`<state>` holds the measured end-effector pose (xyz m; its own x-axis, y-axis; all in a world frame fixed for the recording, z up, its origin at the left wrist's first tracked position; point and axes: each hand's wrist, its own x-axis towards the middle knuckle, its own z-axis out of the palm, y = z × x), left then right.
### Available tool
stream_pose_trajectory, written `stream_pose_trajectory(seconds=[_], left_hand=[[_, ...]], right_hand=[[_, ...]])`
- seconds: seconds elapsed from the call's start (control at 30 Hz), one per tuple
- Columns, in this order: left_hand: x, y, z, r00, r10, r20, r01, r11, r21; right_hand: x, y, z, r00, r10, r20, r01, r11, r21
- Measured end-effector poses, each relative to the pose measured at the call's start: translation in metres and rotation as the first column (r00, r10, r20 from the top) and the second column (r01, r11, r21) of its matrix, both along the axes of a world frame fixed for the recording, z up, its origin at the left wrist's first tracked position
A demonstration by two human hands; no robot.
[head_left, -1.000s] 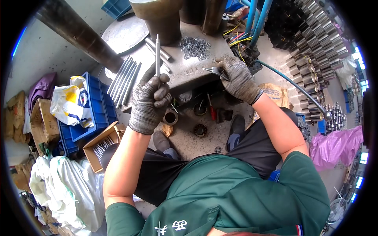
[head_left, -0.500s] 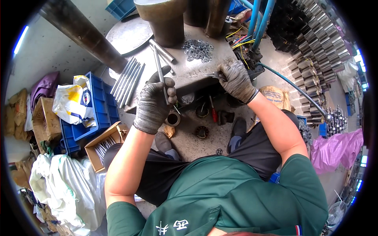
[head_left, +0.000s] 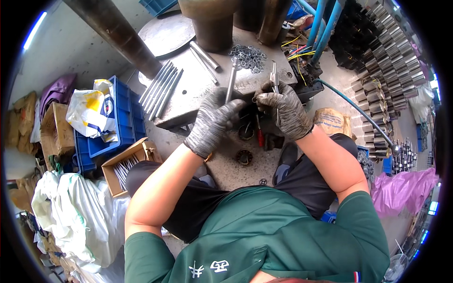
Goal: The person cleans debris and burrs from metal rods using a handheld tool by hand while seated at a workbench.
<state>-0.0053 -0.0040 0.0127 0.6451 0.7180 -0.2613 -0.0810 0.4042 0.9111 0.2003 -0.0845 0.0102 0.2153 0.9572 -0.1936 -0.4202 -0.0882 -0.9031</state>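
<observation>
In my gloved left hand [head_left: 214, 118] a slim steel rod [head_left: 231, 81] stands nearly upright, its far end close to the heap of rings. My gloved right hand [head_left: 289, 113] is closed around narrow-nosed pliers [head_left: 274, 71], whose jaws point away from me. By that hand's thumb and fingertip shows a small metal ring [head_left: 255, 99], partly hidden by the glove. Both hands are over the near edge of the metal worktable [head_left: 188, 96], a short gap apart. On it lie a pile of small metal rings [head_left: 248, 58] and a row of steel rods [head_left: 162, 90].
Two loose thicker rods [head_left: 205, 55] rest beside a heavy metal column [head_left: 212, 30]. Blue hoses [head_left: 325, 28] and thin wires run at the right. A blue crate [head_left: 115, 127] and a cardboard box of rods [head_left: 123, 172] stand left. A red-handled tool [head_left: 260, 137] shows below the table.
My left hand has moved right and the rod now leans toward the rings. The pliers have turned from pointing left to pointing away, and a ring shows at my right fingertips.
</observation>
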Motion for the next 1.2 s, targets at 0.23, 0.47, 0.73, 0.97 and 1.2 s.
stream_pose_trajectory(seconds=[0.23, 0.47, 0.73, 0.97, 1.2], left_hand=[[0.013, -0.003, 0.002, 0.997, -0.028, -0.078, 0.029, 1.000, 0.003], [0.007, 0.015, -0.001, 0.990, 0.138, -0.024, -0.141, 0.973, -0.184], [-0.005, 0.028, -0.009, 0.977, 0.207, 0.047, -0.182, 0.932, -0.312], [-0.010, 0.026, -0.014, 0.983, 0.150, 0.101, -0.120, 0.959, -0.255], [-0.007, 0.017, -0.005, 0.986, 0.148, 0.079, -0.129, 0.970, -0.207]], right_hand=[[-0.019, 0.003, 0.006, 0.991, -0.009, -0.134, 0.007, 1.000, -0.017], [0.005, -0.001, 0.013, 0.922, 0.231, -0.312, -0.303, 0.930, -0.207], [0.001, -0.006, 0.030, 0.073, -0.141, 0.987, -0.342, 0.926, 0.158], [0.003, -0.001, 0.031, -0.090, -0.312, 0.946, -0.392, 0.884, 0.254], [0.003, -0.002, 0.028, -0.082, -0.246, 0.966, -0.383, 0.902, 0.197]])
